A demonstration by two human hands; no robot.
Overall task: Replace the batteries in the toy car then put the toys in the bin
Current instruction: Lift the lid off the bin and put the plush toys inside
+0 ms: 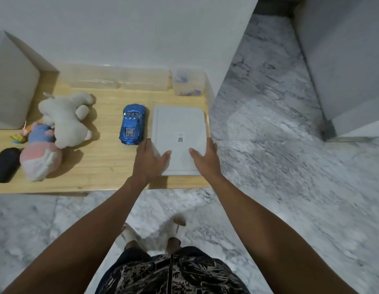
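Observation:
A white bin with its lid on [180, 128] stands at the right end of a low wooden table [103, 166]. My left hand [150, 160] grips its near left corner and my right hand [204, 159] grips its near right side, thumbs on the lid. A blue toy car [132, 124] sits upright just left of the bin. Further left lie a white plush animal [65, 119], a pink and blue plush doll [41, 151] and a black object [6, 164].
Clear plastic containers [118, 78] line the wall at the back of the table; the right one [189, 82] holds small blue pieces. A grey box [10, 81] stands at far left. Marble floor surrounds the table; the bin sits by the table's right edge.

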